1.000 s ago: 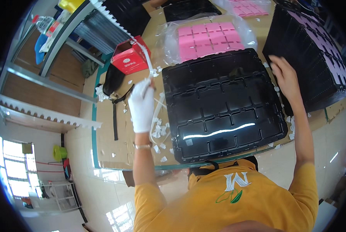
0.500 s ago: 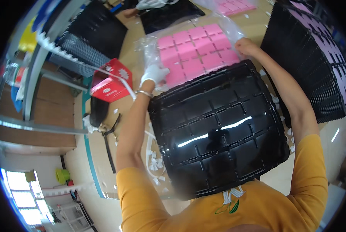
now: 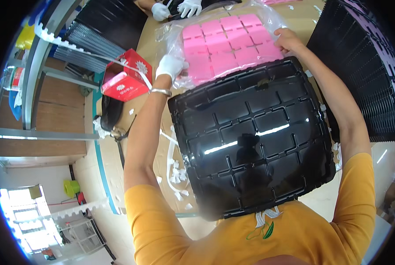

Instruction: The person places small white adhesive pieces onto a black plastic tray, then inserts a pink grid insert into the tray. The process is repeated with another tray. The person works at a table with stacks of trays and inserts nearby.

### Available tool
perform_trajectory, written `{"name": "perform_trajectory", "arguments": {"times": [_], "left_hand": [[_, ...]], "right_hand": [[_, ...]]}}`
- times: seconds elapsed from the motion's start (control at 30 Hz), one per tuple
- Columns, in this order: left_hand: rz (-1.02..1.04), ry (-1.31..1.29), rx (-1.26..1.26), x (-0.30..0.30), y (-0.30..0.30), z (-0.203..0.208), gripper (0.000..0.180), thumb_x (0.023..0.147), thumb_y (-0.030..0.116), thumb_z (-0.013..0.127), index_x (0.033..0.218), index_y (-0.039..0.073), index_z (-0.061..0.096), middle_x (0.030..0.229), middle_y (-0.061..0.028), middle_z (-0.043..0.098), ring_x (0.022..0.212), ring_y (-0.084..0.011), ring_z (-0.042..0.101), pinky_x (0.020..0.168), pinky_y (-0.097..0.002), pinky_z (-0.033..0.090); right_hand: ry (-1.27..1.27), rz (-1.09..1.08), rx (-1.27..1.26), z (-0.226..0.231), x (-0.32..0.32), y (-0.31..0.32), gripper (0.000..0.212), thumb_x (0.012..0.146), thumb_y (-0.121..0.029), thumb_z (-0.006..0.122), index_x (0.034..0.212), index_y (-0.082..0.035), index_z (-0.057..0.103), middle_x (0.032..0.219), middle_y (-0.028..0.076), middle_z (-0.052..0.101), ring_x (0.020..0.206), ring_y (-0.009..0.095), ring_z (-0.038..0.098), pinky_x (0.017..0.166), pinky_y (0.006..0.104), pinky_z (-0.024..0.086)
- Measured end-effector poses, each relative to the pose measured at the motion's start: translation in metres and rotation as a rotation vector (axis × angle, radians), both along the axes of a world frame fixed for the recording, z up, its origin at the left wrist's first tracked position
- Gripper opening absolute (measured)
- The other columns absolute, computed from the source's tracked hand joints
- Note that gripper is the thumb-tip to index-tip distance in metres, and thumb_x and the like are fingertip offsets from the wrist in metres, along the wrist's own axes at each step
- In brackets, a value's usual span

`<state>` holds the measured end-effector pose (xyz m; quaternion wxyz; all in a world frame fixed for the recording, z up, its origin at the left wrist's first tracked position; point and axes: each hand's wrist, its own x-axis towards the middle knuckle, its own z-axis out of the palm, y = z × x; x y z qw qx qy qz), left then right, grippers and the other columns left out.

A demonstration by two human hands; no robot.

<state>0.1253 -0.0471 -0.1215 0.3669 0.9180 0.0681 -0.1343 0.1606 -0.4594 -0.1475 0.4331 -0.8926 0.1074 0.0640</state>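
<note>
A pink foam sheet [image 3: 226, 42] with cross-shaped slots lies on the table under a clear plastic bag [image 3: 168, 37]. My left hand [image 3: 171, 67], in a white glove, is closed on the bag's near left edge. At the far right corner, my bare right hand [image 3: 289, 40] pinches the plastic. Between my forearms a glossy black moulded plastic tray [image 3: 250, 141] leans against my front, tilted, its top edge at the foam's near side. The tray hides part of the table.
A red box [image 3: 127, 76] and a black strapped item [image 3: 111, 112] lie left. Black tray stacks stand far left [image 3: 111, 26] and right [image 3: 352, 57], the right one with pink sheets. White scraps [image 3: 177, 174] litter the table. A co-worker's gloved hands [image 3: 189, 8] work at the far side.
Both my hands have shifted slightly up in the picture, and the view has moved a little. The foam and bag stay between them. Two gloved co-worker's hands now show at the far side.
</note>
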Motion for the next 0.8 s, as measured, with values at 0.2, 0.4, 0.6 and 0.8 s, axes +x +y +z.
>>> {"name": "perform_trajectory", "arguments": {"times": [0.2,0.4,0.6,0.8], "left_hand": [[-0.175,-0.133,0.363,-0.001,-0.012,0.013,0.024,0.080,0.022,0.061,0.085,0.002,0.074,0.076,-0.0135,0.072,0.065,-0.0222,0.071,0.062,-0.0340,0.055],[0.001,-0.052,0.087,0.007,-0.005,0.011,0.035,0.084,0.026,0.058,0.095,-0.004,0.070,0.085,-0.0159,0.072,0.075,-0.0241,0.073,0.062,-0.0338,0.056],[-0.104,0.114,0.086,-0.015,-0.017,0.005,0.042,0.084,0.030,0.069,0.108,-0.004,0.064,0.086,-0.0145,0.066,0.063,-0.0232,0.066,0.046,-0.0322,0.051],[-0.196,0.142,0.174,0.007,-0.017,-0.019,0.026,0.074,0.021,0.076,0.075,-0.004,0.070,0.062,-0.0125,0.066,0.049,-0.0202,0.063,0.043,-0.0326,0.049]], "right_hand": [[-0.086,0.133,-0.233,0.012,-0.009,-0.005,0.049,0.078,-0.008,0.068,0.126,-0.008,0.058,0.075,0.010,0.068,0.061,0.017,0.066,0.050,0.0316,0.052],[-0.082,0.068,-0.123,0.022,-0.003,0.007,0.044,0.078,-0.008,0.065,0.122,-0.009,0.060,0.071,0.007,0.063,0.058,0.016,0.061,0.049,0.0310,0.050],[0.049,-0.013,0.096,0.022,-0.017,0.021,0.050,0.078,-0.011,0.073,0.125,-0.008,0.057,0.087,0.008,0.063,0.065,0.017,0.061,0.050,0.0307,0.049],[-0.078,0.089,-0.007,-0.003,-0.009,-0.003,0.048,0.072,-0.007,0.080,0.116,-0.002,0.061,0.083,0.009,0.062,0.063,0.017,0.060,0.049,0.0292,0.048]]}}
